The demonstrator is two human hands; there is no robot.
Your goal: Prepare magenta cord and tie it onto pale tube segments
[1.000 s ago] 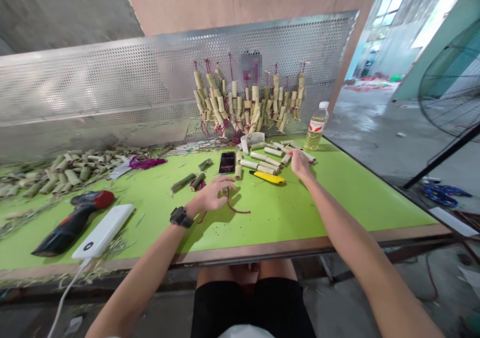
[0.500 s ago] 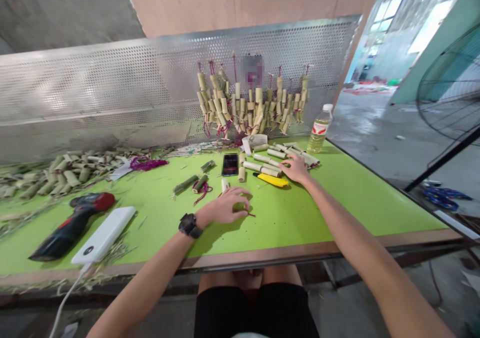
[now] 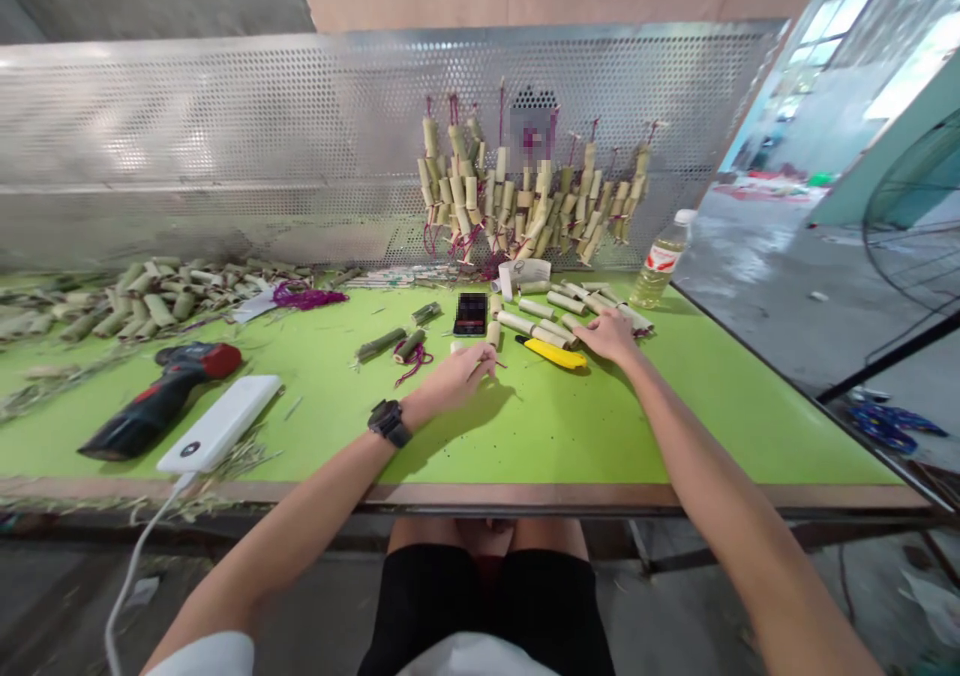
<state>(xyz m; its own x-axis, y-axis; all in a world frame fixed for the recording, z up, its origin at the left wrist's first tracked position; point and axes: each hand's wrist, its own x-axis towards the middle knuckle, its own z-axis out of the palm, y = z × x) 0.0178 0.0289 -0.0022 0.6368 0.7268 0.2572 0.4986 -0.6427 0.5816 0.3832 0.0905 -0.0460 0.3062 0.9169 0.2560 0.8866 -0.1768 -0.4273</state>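
Note:
My left hand (image 3: 463, 376), with a black watch on its wrist, is closed above the green tabletop. A thin reddish-brown strand (image 3: 502, 364) pokes out of its pinched fingers; its exact kind is too small to tell. Just beyond those fingers a short bamboo tube (image 3: 493, 335) stands beside a phone (image 3: 471, 314). Further right, my right hand (image 3: 609, 336) has its fingertips closed at the end of a bamboo tube (image 3: 571, 324) among several pale ones. Between the hands lies a yellow utility knife (image 3: 553, 353). Greener bamboo pieces (image 3: 380, 344) and one with purple cord (image 3: 409, 348) lie left.
Strung bamboo tubes (image 3: 525, 206) hang on the perforated metal panel (image 3: 337, 146). A bottle (image 3: 663, 261) stands at the back right. On the left are a power drill (image 3: 165, 396), a white power bank (image 3: 221, 421), purple cord (image 3: 309, 295) and a bamboo heap (image 3: 150, 296).
My left hand has moved away from me toward the bamboo tubes, and its fingers have drawn together. My right hand stays at the pale tubes. The whole view has shifted slightly.

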